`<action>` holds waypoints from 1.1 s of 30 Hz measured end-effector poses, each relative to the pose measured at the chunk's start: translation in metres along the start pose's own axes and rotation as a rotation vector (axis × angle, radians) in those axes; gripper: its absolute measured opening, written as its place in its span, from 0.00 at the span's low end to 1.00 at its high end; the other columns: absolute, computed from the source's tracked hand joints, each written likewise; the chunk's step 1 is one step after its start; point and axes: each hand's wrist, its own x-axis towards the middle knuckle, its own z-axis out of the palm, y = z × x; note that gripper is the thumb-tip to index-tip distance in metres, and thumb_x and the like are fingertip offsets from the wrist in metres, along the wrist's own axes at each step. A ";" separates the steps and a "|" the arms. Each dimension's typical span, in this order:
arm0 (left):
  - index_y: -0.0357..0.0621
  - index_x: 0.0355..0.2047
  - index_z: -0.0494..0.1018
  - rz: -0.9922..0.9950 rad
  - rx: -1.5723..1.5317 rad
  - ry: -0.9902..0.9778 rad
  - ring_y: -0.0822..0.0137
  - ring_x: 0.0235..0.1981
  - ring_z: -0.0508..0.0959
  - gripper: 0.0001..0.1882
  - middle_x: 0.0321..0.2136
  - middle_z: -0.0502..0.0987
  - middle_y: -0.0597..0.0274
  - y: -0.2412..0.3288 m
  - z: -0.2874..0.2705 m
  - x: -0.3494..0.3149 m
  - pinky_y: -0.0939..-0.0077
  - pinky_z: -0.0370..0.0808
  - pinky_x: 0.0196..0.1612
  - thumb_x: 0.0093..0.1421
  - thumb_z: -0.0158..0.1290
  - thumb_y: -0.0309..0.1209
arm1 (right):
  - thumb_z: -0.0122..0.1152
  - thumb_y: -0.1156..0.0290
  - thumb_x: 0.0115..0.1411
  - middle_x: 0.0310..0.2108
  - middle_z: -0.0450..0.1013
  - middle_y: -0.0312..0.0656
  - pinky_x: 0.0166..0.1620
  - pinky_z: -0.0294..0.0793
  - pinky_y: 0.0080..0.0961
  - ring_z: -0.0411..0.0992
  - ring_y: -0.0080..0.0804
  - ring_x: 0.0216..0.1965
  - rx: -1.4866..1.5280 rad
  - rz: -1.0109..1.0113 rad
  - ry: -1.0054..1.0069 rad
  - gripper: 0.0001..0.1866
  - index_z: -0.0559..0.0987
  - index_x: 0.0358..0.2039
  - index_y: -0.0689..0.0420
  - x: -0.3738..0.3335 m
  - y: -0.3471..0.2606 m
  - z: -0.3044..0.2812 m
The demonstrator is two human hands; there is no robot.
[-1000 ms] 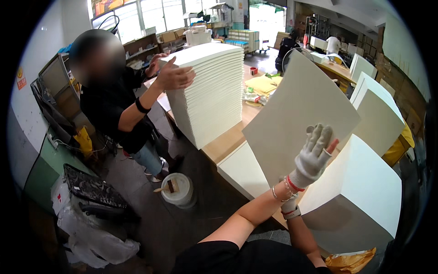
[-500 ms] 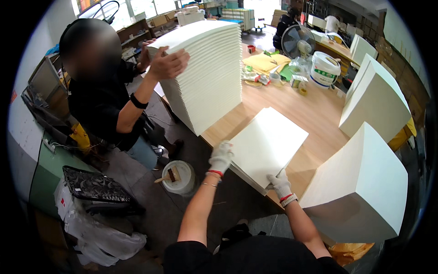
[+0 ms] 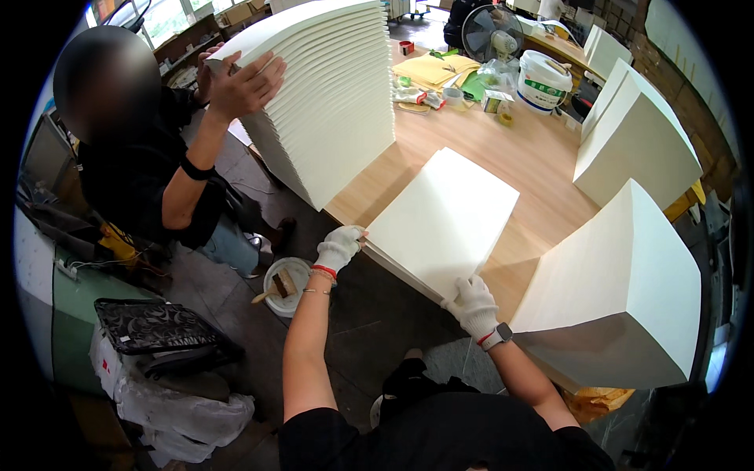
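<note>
A low stack of white sheets lies on the wooden table in front of me, its near edge along the table's edge. My left hand, in a white knit glove, is closed on the stack's left corner with bent fingers. At the near right corner, my right hand, gloved too, curls round the edge, thumb in front and fingers on the right side. Beyond my left hand rises a tall, ridged stack of white sheets. A co-worker's bare hands rest against its upper left edge.
Two large curved white stacks stand on the right, one nearer and one farther. A white bucket, yellow sheets and tape lie at the back near a fan. A pail with a brush stands on the floor.
The view has shifted, so most things sit farther left and higher. My right hand has slid down from the sheets' top onto their corner edge. The co-worker's hands stay at the tall stack.
</note>
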 end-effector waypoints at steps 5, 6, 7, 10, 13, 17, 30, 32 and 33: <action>0.34 0.40 0.79 0.234 0.407 0.055 0.62 0.36 0.83 0.13 0.35 0.81 0.54 -0.013 -0.007 0.001 0.75 0.79 0.39 0.52 0.59 0.21 | 0.72 0.57 0.49 0.45 0.69 0.51 0.43 0.75 0.45 0.72 0.53 0.44 -0.025 -0.063 0.033 0.25 0.74 0.41 0.57 0.001 0.004 0.007; 0.35 0.38 0.79 0.243 0.441 0.066 0.61 0.36 0.83 0.12 0.34 0.81 0.54 -0.008 -0.007 0.000 0.74 0.79 0.39 0.51 0.59 0.22 | 0.72 0.57 0.49 0.44 0.69 0.50 0.43 0.75 0.45 0.72 0.53 0.44 -0.035 -0.069 0.041 0.24 0.73 0.41 0.57 0.000 0.005 0.009; 0.36 0.37 0.80 0.252 0.475 0.077 0.60 0.35 0.83 0.11 0.33 0.81 0.54 -0.002 -0.007 -0.003 0.72 0.79 0.39 0.51 0.60 0.22 | 0.72 0.57 0.49 0.44 0.69 0.50 0.43 0.75 0.45 0.72 0.53 0.44 -0.044 -0.075 0.050 0.24 0.73 0.41 0.57 -0.001 0.005 0.010; 0.38 0.34 0.81 0.276 0.517 0.098 0.57 0.35 0.82 0.10 0.32 0.81 0.53 0.003 -0.007 -0.005 0.68 0.78 0.39 0.50 0.61 0.24 | 0.71 0.57 0.49 0.43 0.69 0.49 0.43 0.75 0.44 0.72 0.52 0.44 -0.067 -0.041 0.038 0.25 0.73 0.42 0.57 -0.001 0.005 0.014; 0.39 0.34 0.81 0.276 0.521 0.082 0.56 0.35 0.82 0.10 0.32 0.81 0.53 0.010 -0.009 -0.007 0.67 0.78 0.39 0.50 0.61 0.26 | 0.70 0.56 0.49 0.42 0.69 0.49 0.43 0.76 0.44 0.72 0.51 0.44 -0.068 -0.038 0.038 0.25 0.73 0.42 0.57 -0.003 0.004 0.012; 0.39 0.35 0.81 0.249 0.494 0.036 0.55 0.36 0.82 0.10 0.32 0.81 0.52 0.001 -0.010 -0.001 0.66 0.77 0.40 0.51 0.62 0.28 | 0.70 0.55 0.50 0.42 0.69 0.48 0.42 0.76 0.43 0.73 0.49 0.43 -0.103 -0.025 0.029 0.25 0.73 0.42 0.56 -0.004 0.002 0.014; 0.42 0.39 0.80 0.285 0.777 0.100 0.50 0.41 0.80 0.16 0.37 0.81 0.51 0.012 -0.013 -0.004 0.60 0.76 0.44 0.50 0.65 0.33 | 0.67 0.58 0.54 0.46 0.69 0.48 0.44 0.75 0.41 0.72 0.50 0.44 0.009 -0.056 0.019 0.27 0.71 0.50 0.57 -0.022 -0.001 -0.016; 0.44 0.41 0.77 0.427 0.893 0.132 0.50 0.45 0.77 0.19 0.41 0.79 0.55 0.033 -0.015 -0.012 0.57 0.73 0.48 0.49 0.63 0.35 | 0.65 0.58 0.57 0.50 0.71 0.49 0.48 0.74 0.39 0.73 0.49 0.47 0.071 -0.098 0.027 0.27 0.72 0.52 0.59 -0.046 0.016 -0.033; 0.42 0.42 0.76 0.536 0.855 0.233 0.49 0.45 0.76 0.20 0.41 0.78 0.53 0.034 -0.017 -0.012 0.54 0.72 0.48 0.49 0.63 0.35 | 0.64 0.59 0.58 0.48 0.73 0.49 0.48 0.75 0.38 0.74 0.46 0.46 0.256 -0.051 -0.076 0.24 0.74 0.50 0.59 -0.056 0.022 -0.053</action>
